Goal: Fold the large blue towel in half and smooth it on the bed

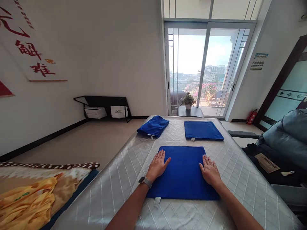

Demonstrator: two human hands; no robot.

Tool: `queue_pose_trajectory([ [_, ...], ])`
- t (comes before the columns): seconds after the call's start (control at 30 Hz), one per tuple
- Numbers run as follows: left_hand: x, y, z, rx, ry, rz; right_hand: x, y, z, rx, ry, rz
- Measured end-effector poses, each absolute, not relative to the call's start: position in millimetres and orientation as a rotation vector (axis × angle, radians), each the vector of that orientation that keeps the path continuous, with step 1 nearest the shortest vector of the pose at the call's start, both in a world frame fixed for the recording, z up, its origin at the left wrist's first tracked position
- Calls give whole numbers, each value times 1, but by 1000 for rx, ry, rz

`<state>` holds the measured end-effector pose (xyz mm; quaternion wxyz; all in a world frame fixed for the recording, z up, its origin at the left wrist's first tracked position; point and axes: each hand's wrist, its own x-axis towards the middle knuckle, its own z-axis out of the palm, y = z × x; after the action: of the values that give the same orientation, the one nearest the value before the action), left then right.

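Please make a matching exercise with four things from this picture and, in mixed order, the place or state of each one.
Things:
1. left hand
2. near blue towel
3. far left towel
4. potted plant

Places or states:
A. loosely bunched
B. by the glass door
C. flat on the towel's left edge
D. folded flat under both hands

Pairs: 1-C, 2-D, 3-A, 4-B

Towel (183,174) was matt blue terry cloth; cover (120,179) was quilted grey fabric (slight satin sheen).
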<state>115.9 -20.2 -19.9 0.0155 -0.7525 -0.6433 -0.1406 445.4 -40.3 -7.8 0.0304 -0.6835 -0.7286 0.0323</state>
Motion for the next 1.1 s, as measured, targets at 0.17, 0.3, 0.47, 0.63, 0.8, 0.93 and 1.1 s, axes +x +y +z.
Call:
queue_pose_trajectory([
  [0.17,118,-21,-20,-2330,-2004,-413,445,-39,-6,-2104,-2252,128],
  [0.3,116,-20,-18,-2353,-2013,-392,447,-40,-6,-2089,-2267,131],
  [0.47,126,-20,-6,-2282,-2045,-369,448,-41,-5,-2075,-2241,170],
  [0.63,204,-38,6,-2484,-1765,-463,446,-42,-2,-2068,-2223,173],
  [0.8,299,-59,4,-2801,-1356,-505,450,-45,-3,-2056,-2322,79],
  [0.93,310,-56,0,-2814,-1432,-480,451,-45,-5,-2057,-2341,28],
  [1.1,248,-51,-4,-2703,-1610,-401,449,-40,-8,-2059,-2279,62],
])
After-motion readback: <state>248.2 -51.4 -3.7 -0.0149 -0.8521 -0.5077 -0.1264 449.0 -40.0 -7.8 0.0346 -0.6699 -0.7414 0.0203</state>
